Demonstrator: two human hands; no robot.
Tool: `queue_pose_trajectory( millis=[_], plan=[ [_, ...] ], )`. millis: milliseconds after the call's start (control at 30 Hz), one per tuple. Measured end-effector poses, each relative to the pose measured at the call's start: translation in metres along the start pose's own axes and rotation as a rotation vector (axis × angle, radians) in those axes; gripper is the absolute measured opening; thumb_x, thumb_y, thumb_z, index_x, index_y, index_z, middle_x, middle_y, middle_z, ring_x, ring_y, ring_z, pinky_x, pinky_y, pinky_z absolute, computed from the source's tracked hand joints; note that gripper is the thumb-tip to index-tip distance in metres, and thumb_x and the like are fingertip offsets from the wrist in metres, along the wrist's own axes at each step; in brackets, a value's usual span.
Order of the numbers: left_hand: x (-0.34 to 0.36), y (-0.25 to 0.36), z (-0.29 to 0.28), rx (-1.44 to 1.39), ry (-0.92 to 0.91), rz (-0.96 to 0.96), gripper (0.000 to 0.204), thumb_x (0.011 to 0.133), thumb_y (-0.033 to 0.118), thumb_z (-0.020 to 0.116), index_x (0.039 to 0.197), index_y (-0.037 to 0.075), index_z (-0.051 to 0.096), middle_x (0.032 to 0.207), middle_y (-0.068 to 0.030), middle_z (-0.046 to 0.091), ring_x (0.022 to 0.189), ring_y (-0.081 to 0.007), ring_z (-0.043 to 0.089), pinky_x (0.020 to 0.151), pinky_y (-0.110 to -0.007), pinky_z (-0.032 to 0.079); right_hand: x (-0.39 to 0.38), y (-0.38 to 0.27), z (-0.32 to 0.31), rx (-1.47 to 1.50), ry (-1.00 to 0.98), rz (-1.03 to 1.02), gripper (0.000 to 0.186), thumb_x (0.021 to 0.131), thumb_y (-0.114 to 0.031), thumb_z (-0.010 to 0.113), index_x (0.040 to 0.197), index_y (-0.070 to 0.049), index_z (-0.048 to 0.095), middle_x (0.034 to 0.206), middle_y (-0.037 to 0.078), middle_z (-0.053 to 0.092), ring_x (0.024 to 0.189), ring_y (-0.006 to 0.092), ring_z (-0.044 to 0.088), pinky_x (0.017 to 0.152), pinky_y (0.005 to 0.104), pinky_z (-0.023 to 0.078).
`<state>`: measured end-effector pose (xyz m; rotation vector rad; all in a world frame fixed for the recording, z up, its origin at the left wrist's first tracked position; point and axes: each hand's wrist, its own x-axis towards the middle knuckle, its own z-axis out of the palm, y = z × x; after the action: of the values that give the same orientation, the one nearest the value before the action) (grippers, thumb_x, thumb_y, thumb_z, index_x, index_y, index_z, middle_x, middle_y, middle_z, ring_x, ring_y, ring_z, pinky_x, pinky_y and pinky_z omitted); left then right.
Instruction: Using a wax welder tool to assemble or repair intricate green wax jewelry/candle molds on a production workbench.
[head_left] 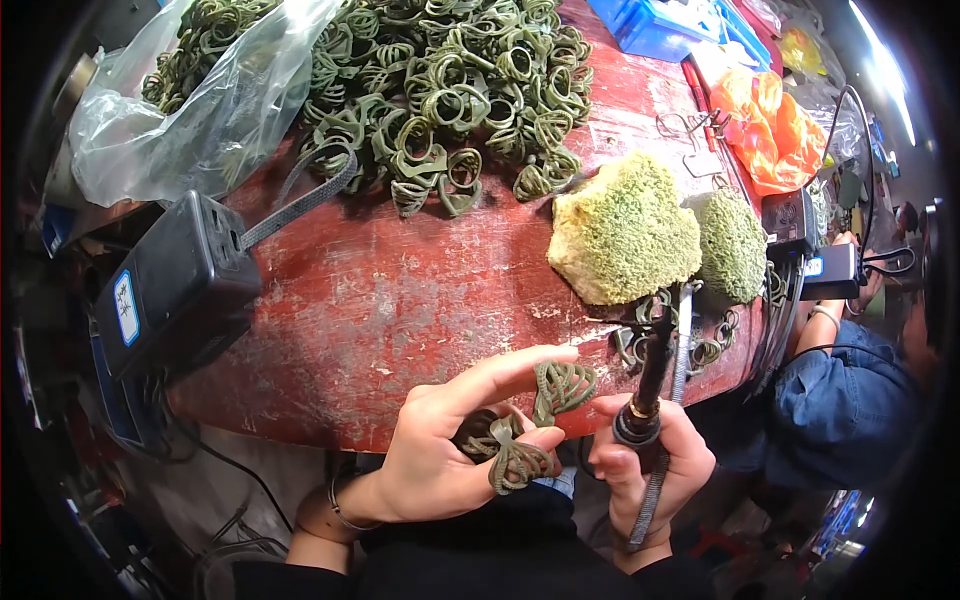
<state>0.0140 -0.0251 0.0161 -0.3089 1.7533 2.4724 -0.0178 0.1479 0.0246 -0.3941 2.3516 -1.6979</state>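
Note:
My left hand [440, 445] is closed around dark green openwork ring pieces with looped ribs. One ring piece [562, 392] stands up by the index finger, and another ring piece [518, 462] sits against the thumb. Just to the right, my right hand [650, 460] grips a soldering-iron-like tool [652, 372] with a dark shaft and brass-coloured collar, pointing away from me. A long, narrow ribbed grey strip [682, 345] also passes through that hand and along the wrist. Beyond the tool lies a rough yellow-green crumbly block [628, 232].
A large heap of green ring pieces [440, 100] covers the back of the red worn table [350, 310], beside a clear plastic bag [195, 135]. A black box [180, 280] stands left. Orange bag [770, 130], blue tray [650, 30] and cables are right, near another person's arm [825, 320].

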Motion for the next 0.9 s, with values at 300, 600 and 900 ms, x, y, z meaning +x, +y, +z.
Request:
queue_pose_trajectory(
  millis=[300, 600, 900],
  plan=[
    [0.003, -0.003, 0.000, -0.136, -0.108, 0.069, 0.051, 0.079, 0.030, 0.065, 0.111, -0.006, 0.051, 0.107, -0.0147, 0.052, 0.067, -0.0175, 0.060, 0.042, -0.019, 0.044, 0.009, -0.013, 0.009, 0.158, 0.031, -0.035, 0.027, 0.077, 0.001, 0.064, 0.103, 0.007, 0.055, 0.063, 0.003, 0.056, 0.054, 0.0022, 0.048, 0.048, 0.0170, 0.037],
    [-0.003, -0.013, -0.005, -0.250, -0.112, -0.030, 0.024, 0.088, 0.014, 0.053, 0.102, -0.004, 0.056, 0.081, -0.0086, 0.061, 0.066, -0.0110, 0.058, 0.047, -0.020, 0.044, 0.009, -0.011, 0.015, 0.134, -0.041, -0.115, 0.027, 0.079, 0.002, 0.061, 0.104, 0.008, 0.054, 0.073, 0.008, 0.062, 0.059, 0.0079, 0.057, 0.051, 0.0196, 0.043],
    [0.003, -0.010, -0.012, -0.443, -0.199, -0.241, 0.027, 0.086, 0.015, 0.055, 0.099, -0.008, 0.055, 0.076, -0.0150, 0.061, 0.057, -0.0159, 0.060, 0.036, -0.020, 0.042, 0.004, -0.013, 0.017, 0.364, -0.089, 0.060, 0.026, 0.080, 0.005, 0.059, 0.104, 0.009, 0.051, 0.074, 0.011, 0.062, 0.064, 0.0133, 0.062, 0.058, 0.0240, 0.050]
  ],
)
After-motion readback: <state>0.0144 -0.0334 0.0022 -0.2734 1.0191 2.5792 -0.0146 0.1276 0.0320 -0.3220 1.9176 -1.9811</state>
